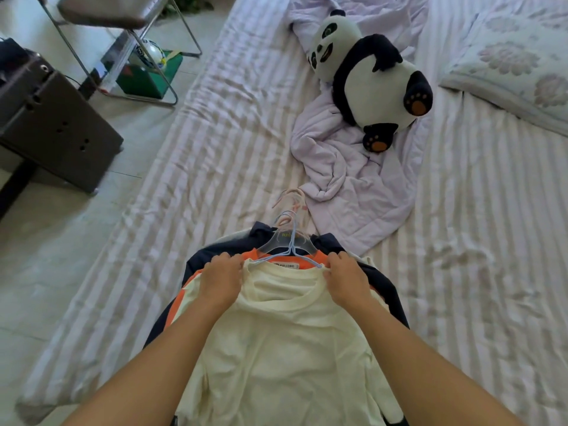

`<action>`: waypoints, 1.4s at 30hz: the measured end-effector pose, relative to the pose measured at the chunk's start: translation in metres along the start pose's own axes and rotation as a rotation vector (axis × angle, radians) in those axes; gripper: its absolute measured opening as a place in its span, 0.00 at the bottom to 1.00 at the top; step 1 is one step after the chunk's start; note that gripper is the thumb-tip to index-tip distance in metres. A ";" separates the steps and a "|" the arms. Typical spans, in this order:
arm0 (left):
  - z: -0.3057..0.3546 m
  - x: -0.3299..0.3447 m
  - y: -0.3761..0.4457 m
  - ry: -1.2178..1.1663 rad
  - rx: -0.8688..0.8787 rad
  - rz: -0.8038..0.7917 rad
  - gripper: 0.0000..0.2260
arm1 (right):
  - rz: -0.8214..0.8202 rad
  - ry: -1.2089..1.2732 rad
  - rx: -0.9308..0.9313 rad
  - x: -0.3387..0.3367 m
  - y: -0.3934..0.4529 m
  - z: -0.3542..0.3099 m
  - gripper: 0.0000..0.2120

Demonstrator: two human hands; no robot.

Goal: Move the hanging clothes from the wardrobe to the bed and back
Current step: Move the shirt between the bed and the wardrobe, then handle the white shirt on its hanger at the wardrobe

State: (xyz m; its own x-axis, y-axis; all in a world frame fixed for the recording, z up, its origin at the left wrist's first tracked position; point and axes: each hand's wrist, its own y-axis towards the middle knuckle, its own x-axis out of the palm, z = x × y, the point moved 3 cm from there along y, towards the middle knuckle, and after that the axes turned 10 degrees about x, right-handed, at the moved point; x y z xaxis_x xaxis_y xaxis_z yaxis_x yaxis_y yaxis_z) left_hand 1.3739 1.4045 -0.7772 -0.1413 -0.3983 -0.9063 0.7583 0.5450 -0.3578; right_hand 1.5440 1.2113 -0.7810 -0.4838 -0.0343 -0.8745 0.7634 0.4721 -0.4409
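Several garments on hangers lie stacked on the bed (184,167), near its front edge: a cream shirt (276,333) on top, an orange garment (319,256) under it and a dark blue garment (384,287) at the bottom. The cream shirt sits on a light blue hanger (292,241); a clear hanger (276,242) and pink hanger hooks (289,198) project beyond the collars toward the middle of the bed. The left hand (221,278) has its fingers curled over the left shoulder of the cream shirt, gripping it. The right hand (347,278) grips the right shoulder in the same manner, fingers curled at the hanger end. Just beyond the hooks, a crumpled lilac blanket (347,186) lies across the middle of the bed, and a panda soft toy (368,75) rests on it. A floral pillow (516,63) occupies the far right corner. On the floor beside the left edge of the bed stand a dark cabinet (52,127), a metal-framed chair (116,13) and a green box (147,75).
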 end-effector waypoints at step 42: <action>0.031 -0.352 -0.481 -0.588 0.070 0.858 0.04 | 0.255 0.577 -0.767 -0.340 -0.392 -0.127 0.07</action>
State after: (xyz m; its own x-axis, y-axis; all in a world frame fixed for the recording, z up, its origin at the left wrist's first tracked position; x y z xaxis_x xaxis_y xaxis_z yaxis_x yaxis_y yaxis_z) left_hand 1.0789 1.2600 -0.2792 0.7810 -0.2039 -0.5903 0.4949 0.7785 0.3859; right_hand 1.3551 1.1501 -0.2853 -0.6333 0.4859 -0.6024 0.4891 0.8545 0.1750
